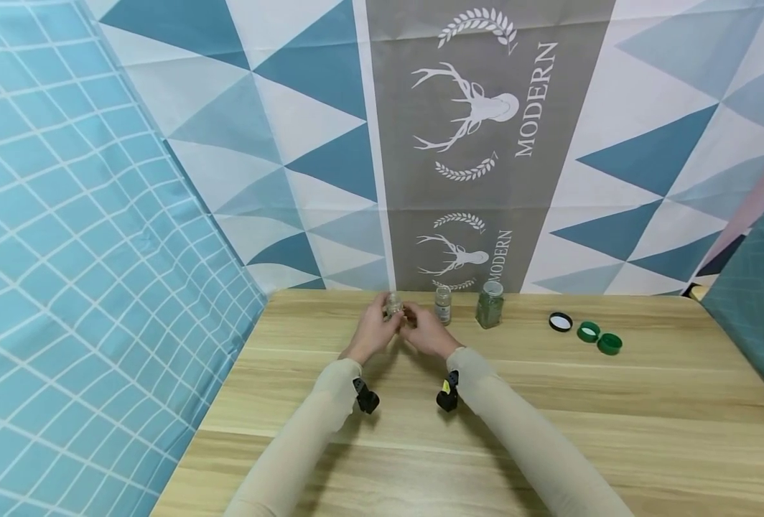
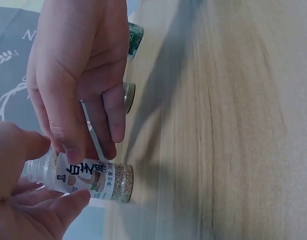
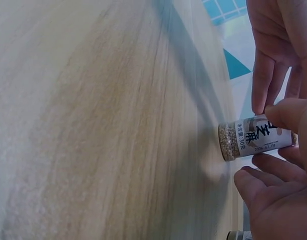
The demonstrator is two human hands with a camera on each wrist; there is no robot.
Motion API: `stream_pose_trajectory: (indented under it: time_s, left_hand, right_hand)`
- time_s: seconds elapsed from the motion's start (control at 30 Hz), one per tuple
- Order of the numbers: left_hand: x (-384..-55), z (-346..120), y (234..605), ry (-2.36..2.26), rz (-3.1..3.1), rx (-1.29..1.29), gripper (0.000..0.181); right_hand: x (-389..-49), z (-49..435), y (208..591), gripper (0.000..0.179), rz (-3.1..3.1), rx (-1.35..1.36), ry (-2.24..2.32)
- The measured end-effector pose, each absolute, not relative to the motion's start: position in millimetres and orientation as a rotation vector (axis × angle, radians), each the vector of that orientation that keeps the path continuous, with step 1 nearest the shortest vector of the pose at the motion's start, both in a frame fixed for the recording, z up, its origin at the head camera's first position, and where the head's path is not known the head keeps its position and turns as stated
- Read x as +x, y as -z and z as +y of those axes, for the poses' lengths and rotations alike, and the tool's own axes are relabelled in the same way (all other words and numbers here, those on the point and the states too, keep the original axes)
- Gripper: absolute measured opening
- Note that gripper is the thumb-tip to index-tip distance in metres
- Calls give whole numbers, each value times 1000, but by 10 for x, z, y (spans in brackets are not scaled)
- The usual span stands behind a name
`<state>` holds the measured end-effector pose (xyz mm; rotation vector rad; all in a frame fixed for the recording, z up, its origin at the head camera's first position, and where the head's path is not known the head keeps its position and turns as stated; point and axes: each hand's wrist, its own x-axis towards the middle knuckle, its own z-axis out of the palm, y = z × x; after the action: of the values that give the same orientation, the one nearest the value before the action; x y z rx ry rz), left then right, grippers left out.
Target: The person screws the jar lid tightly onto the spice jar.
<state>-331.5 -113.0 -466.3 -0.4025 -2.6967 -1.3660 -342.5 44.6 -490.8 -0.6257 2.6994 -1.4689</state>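
Between my hands at the back of the table (image 1: 382, 459) is a small clear bottle (image 2: 118, 182) of pale sesame seeds with a white label. It stands nearly upright, its base close to the tabletop and its clear neck showing in the left wrist view. My left hand (image 1: 372, 332) holds its upper part between thumb and fingers. The right hand (image 1: 427, 334) is at its other side, thumb over the label and fingers around the glass. To the right stand a second small labelled bottle (image 1: 443, 310) and a larger clear jar (image 1: 489, 310) of green contents.
Further right on the table lie a black lid (image 1: 560, 322) and two green lids, one (image 1: 588, 332) next to the other (image 1: 610, 344). A patterned cloth (image 1: 330, 143) hangs behind the table's back edge, and a blue checked cloth (image 1: 85, 287) along the left.
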Motion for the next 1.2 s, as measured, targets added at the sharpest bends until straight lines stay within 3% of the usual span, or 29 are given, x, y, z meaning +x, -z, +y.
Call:
stream_pose_trajectory:
  time_s: [0.4,0.73,1.0,1.2]
  left_hand:
    - [-3273,-1073,4646,1331,-2705,-447,38]
    - [-3221,-1094,4698,1387,-2673,-484,35]
    - [-3145,-1091,4718,1425,-2643,-527,33]
    - [-3084,-1099,4687,1445,-2681,-511,36]
  right_hand:
    - [-3380,496,4906,40,2691,-578,1580]
    - [-3291,522,4909,37,2698,-576,1576]
    - [-3223,575,4934,21,2709,-573,1564]
    - [-3188,597,4910,18,2735,-576,1496]
